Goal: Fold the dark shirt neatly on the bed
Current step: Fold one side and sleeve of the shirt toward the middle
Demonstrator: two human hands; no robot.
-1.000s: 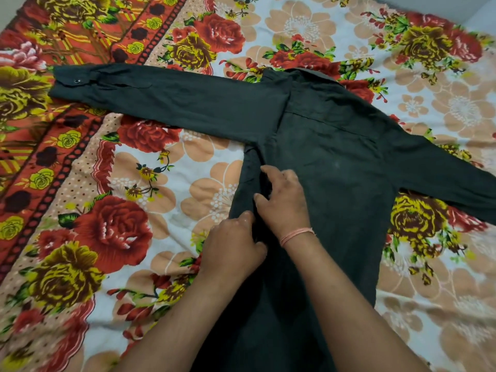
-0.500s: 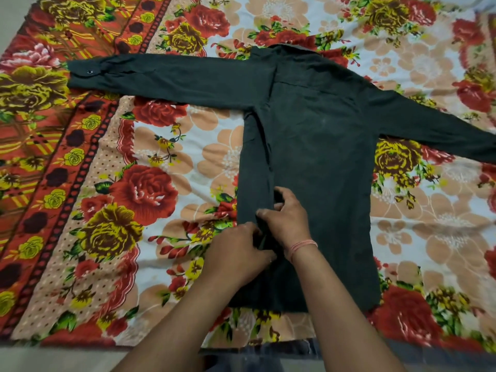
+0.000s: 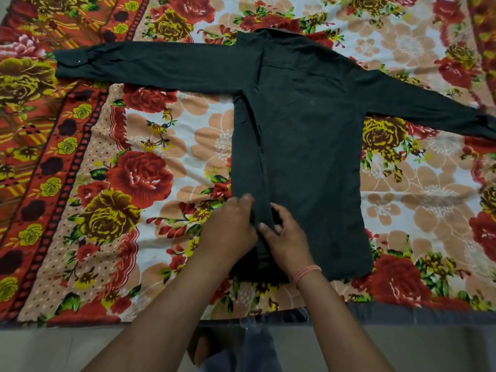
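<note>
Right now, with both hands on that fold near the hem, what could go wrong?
1. Both sleeves, the left sleeve included, lie spread wide, so they may drag and skew the dark shirt.
2. The left hand and right hand pinch only the fold's lower end; higher up it could drift crooked.

A single wide-angle camera on my head looks forward and steeply down from where I stand at the near edge of the bed with its red, yellow and peach floral sheet (image 3: 150,167). The view faces across the mattress toward the far side and sits close, so my forearms enter from the bottom centre. My left hand (image 3: 228,229) and right hand (image 3: 288,238) land low in the middle, on the long-sleeved dark cotton shirt (image 3: 308,124), whose right cuff runs off the frame's edge. The grey floor (image 3: 53,350) fills the bottom strip. Straight lines bow near the frame's borders.
</note>
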